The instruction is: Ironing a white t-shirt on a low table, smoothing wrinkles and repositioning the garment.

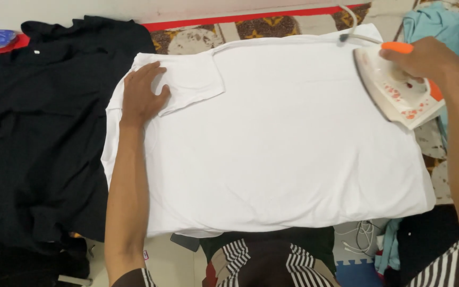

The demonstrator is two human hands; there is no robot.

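Two hands at work on one white shirt [288, 143], which lies spread flat across the middle of the surface. Left hand [140, 95] lies open, palm down, pinning the folded-over sleeve [187, 79] at the shirt's left end. Right hand [426, 58] is closed around the orange handle of a white iron [399, 93], which sits at the shirt's far right edge, soleplate down; its cord [354, 29] trails off beyond the top. Hands well apart, one at each end.

Judged progress: the broad middle panel looks mostly smooth, with faint creases near the lower right and along the bottom hem. Sleeve area under the left hand appears not yet pressed. Black garments [43, 133] lie heaped at left, a teal cloth [442, 26] at top right; whether those are pressed, I cannot tell.
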